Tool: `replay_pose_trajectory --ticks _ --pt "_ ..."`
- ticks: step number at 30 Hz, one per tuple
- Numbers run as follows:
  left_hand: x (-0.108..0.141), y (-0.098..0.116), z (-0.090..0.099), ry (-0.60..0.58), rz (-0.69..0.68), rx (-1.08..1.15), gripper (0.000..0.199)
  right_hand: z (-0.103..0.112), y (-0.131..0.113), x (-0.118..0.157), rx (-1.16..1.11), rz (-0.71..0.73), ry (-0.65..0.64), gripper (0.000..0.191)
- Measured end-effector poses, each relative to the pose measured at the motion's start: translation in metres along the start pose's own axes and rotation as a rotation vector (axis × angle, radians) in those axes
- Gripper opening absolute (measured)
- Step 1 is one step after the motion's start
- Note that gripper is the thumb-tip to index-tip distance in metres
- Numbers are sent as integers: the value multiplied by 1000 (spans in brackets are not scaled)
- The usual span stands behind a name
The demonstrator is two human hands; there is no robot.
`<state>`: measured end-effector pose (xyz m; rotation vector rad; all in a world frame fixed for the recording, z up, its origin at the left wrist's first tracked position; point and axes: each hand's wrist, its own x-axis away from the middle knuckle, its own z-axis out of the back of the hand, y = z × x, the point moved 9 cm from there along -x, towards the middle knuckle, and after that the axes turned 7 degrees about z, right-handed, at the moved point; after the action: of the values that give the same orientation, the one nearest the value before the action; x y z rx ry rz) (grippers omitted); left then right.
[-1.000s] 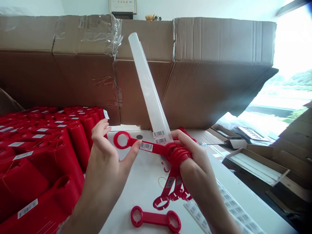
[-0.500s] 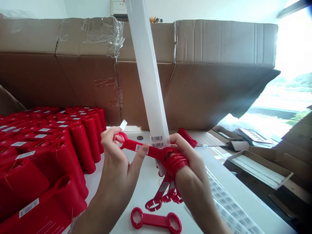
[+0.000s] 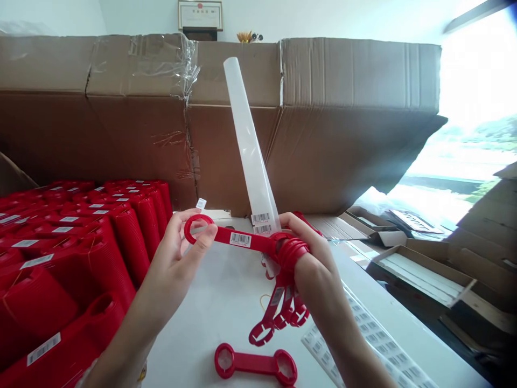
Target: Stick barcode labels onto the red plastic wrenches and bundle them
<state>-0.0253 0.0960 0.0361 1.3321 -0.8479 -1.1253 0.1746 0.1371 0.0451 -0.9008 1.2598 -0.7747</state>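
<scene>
Above the table point(image 3: 194, 312), the left hand point(image 3: 177, 261) pinches a red piece point(image 3: 258, 243) by its ring; the right hand point(image 3: 317, 264) grips a red bunch point(image 3: 293, 256) and apparently a white strip point(image 3: 249, 145). The loose label point(image 3: 201, 203) at the left fingertips could stick askew if it brushes the ring. Beyond the table's right edge, an open carton point(image 3: 412, 299) holds flat white items point(image 3: 424, 276).

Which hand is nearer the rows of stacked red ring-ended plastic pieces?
Left: the left hand is close beside those rows of red plastic pieces; the right hand is farther off, to their right.
</scene>
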Motion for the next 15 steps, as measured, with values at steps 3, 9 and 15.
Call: replay_pose_trajectory --ticks 3,9,15 --pt "2 -1 -3 -74 85 86 47 1 1 1 -25 -18 -8 22" --pt "0 2 -7 -185 146 395 39 0 -2 -2 -50 -35 -8 17" --pt "12 12 -8 -388 173 470 32 3 -5 -4 -38 -32 -32 13"
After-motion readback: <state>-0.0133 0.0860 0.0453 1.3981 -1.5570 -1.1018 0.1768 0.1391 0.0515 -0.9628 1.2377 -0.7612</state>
